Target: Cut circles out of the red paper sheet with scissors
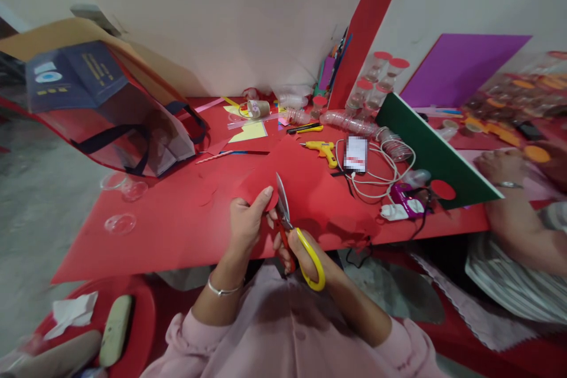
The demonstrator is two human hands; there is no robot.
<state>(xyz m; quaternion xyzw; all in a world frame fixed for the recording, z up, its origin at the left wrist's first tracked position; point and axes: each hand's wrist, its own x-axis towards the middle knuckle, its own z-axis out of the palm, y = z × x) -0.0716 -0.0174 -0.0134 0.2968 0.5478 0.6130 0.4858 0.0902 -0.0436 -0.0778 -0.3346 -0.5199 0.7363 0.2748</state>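
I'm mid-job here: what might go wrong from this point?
1. The left hand pinches the red paper with its thumb close to the blades of the scissors, so a slip could nick it.
2. The glue gun lies with its nozzle pointing toward the paper; if hot, which I can't tell, it might scorch or smear it.
3. The cable loops loosely near the phone; a snag could drag the phone.

pink buttoned top (287,319) | gathered sleeves (188,336) | silver bangle (224,292), left wrist (231,269)
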